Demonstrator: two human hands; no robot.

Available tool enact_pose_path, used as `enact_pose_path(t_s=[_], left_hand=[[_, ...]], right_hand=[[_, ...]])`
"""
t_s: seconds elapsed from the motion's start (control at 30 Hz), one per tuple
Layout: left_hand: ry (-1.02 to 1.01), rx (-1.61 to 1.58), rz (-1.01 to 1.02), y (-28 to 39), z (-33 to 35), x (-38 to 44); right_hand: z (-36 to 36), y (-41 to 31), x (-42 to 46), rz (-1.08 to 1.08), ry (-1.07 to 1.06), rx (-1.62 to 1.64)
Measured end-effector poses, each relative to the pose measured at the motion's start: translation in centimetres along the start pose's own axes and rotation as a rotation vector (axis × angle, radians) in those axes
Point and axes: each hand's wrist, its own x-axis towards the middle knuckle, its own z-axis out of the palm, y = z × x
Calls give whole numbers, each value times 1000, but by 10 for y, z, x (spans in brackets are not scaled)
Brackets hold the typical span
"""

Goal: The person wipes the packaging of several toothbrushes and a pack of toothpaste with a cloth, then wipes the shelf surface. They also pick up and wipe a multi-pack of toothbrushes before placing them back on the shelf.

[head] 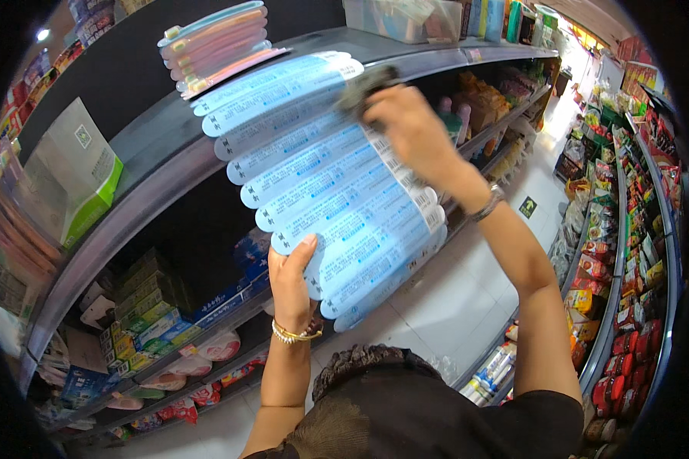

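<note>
My left hand [293, 281] grips the lower left edge of a fanned row of light-blue packages [321, 172] with rounded ends, its thumb lying on their front. The packages overlap one another and bear print and barcodes; they lean over the front edge of a grey shelf [166, 132]. In my right hand [407, 120] is a dark, crumpled cloth [367, 92], blurred, at the packages' upper right end. Whether the cloth touches them I cannot tell.
A stack of pink and blue packages [224, 51] lies on the shelf at the upper left. Farther right stands a clear plastic bin [405, 20]. Small boxes [143, 315] fill a lower shelf. Across the tiled aisle [436, 304], racks hold packaged food [597, 269].
</note>
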Motion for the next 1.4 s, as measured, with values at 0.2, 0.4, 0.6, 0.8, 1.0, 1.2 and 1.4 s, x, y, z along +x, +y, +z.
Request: enact_pose_path(t_s=[0.2, 0.4, 0.6, 0.8, 1.0, 1.2, 1.4], left_hand=[[11, 33, 0, -11, 5, 4], [28, 150, 102, -12, 13, -5], [96, 116, 116, -7, 30, -4], [36, 92, 73, -17, 23, 1], [105, 13, 72, 9, 24, -16], [74, 116, 69, 15, -3, -26], [12, 176, 31, 21, 0, -26]], right_hand=[[-54, -60, -49, 123, 161, 223], [-25, -118, -99, -16, -2, 215], [-64, -61, -134, 514, 523, 30], [-12, -171, -131, 160, 14, 428], [7, -78, -196, 594, 215, 56], [-83, 1, -61, 283, 763, -83], [-52, 60, 115, -195, 358, -187]])
